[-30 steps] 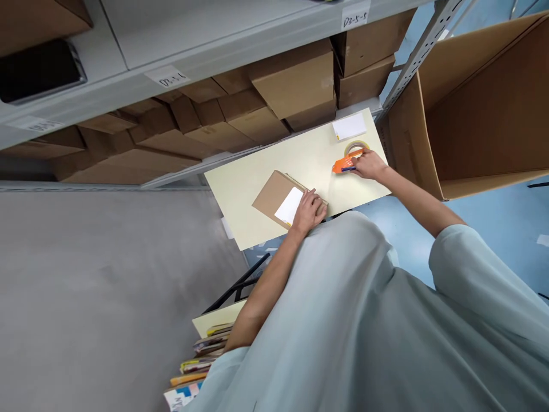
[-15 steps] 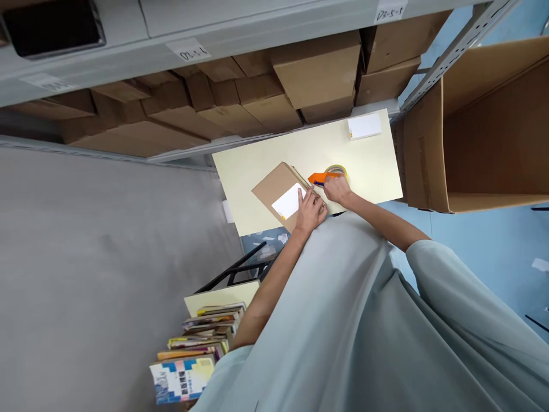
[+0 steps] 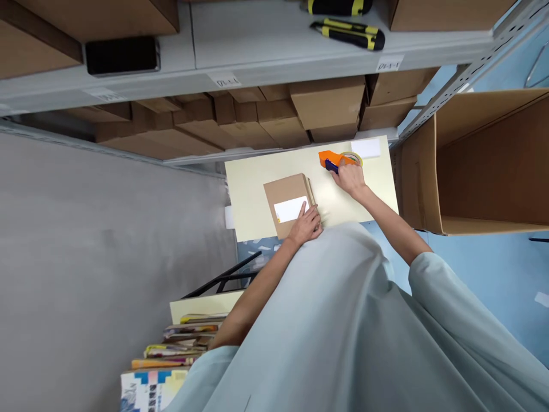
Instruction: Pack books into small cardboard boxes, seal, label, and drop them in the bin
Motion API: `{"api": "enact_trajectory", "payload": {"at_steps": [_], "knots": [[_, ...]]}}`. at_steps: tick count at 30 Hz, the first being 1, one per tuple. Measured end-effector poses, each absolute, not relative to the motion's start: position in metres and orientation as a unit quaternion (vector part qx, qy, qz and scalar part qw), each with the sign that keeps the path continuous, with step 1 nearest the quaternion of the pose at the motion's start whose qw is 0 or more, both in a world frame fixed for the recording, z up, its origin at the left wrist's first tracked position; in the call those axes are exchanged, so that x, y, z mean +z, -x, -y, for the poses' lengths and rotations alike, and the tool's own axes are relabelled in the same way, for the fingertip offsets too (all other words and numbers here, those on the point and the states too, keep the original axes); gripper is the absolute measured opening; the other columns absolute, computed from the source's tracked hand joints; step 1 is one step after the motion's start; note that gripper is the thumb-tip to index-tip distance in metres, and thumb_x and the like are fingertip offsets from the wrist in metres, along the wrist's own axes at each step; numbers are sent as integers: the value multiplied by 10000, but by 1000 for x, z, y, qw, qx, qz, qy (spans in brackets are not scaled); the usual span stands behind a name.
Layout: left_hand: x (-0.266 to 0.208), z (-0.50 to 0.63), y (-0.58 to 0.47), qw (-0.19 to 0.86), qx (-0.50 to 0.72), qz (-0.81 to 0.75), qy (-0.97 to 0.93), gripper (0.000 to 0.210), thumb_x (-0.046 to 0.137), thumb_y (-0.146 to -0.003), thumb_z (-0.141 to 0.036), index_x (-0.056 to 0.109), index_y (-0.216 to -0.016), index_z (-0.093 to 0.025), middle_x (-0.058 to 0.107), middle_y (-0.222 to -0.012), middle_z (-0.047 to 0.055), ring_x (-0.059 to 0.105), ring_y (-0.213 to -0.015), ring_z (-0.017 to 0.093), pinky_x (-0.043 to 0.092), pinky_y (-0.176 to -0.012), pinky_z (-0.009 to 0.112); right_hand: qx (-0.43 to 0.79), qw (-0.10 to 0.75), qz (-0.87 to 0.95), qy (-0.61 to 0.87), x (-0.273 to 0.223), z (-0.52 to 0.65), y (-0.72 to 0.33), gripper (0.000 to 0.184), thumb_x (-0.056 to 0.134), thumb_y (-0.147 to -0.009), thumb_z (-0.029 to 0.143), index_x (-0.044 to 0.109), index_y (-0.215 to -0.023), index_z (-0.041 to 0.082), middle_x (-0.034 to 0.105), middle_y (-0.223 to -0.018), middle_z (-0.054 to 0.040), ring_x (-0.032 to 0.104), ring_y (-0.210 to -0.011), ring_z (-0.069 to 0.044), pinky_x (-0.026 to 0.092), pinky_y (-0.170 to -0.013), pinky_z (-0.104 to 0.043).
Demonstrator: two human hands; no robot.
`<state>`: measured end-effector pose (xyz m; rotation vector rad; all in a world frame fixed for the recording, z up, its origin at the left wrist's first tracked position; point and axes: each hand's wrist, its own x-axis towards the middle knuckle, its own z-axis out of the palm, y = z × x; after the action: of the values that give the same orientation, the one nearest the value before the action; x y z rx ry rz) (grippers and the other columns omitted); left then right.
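Observation:
A flat brown cardboard package (image 3: pixel 285 187) with a white label (image 3: pixel 290 209) lies on the cream table (image 3: pixel 249 171). My left hand (image 3: pixel 306 224) grips its lower right corner, with the thumb over the label and the fingers bent over the side edge. My right hand (image 3: pixel 350 177) is closed around an orange tape dispenser (image 3: pixel 329 158) with a dark blue part and a roll of yellowish tape. The dispenser is held to the right of the package, apart from it. Just behind the dispenser lies a white pad or stack of labels (image 3: pixel 365 147).
A grey shelf rack (image 3: pixel 274 54) runs behind the table, with brown boxes (image 3: pixel 328 103), a black phone-like object (image 3: pixel 123 55) and yellow-black utility knives (image 3: pixel 349 33). A large open carton (image 3: pixel 418 166) stands right of the table. Books (image 3: pixel 154 386) are stacked at lower left.
My right hand has moved the tape dispenser away from the package, back and to the right. The package has turned to lie straighter, with my left hand still on it. The view has shifted.

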<state>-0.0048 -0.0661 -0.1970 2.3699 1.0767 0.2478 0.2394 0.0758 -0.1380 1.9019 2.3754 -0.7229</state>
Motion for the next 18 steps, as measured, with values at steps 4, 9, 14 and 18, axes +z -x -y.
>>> {"api": "enact_trajectory", "payload": {"at_steps": [4, 9, 14, 18], "knots": [[-170, 51, -7, 261, 181, -447, -836, 389, 616, -957, -321, 663, -1325, -204, 732, -1355, 173, 637, -1425, 351, 289, -1351, 683, -192, -25, -708, -680, -89, -78, -238, 703, 416, -1070, 488, 454, -1484, -79, 741, -1186, -362, 731, -1077, -494, 544, -981, -570], [-102, -29, -28, 154, 306, -465, -816, 771, 620, -961, -285, 342, -1677, -229, 485, -1691, 189, 396, -1633, 355, 298, -1357, 653, -186, -89, -752, -626, -28, -112, -215, 606, 407, -1054, 419, 453, -1505, 16, 776, -1162, -293, 730, -1077, -464, 545, -977, -552], [-32, -127, -26, 58, 394, -475, -785, 902, 604, -948, -234, 177, -1741, -178, 279, -1796, 218, 294, -1680, 349, 366, -1347, 560, -136, -164, -834, -508, 36, -192, -184, 563, 374, -1065, 338, 460, -1512, 7, 781, -1178, -279, 716, -1155, -449, 465, -1100, -555], [-9, -189, -14, 78, 388, -503, -768, 962, 641, -879, -213, 210, -1739, -167, 159, -1836, 215, 278, -1683, 367, 378, -1343, 544, -82, -122, -847, -511, 82, -254, -155, 527, 409, -1048, 244, 502, -1513, 13, 779, -1244, -278, 711, -1229, -407, 414, -1168, -504]]}}
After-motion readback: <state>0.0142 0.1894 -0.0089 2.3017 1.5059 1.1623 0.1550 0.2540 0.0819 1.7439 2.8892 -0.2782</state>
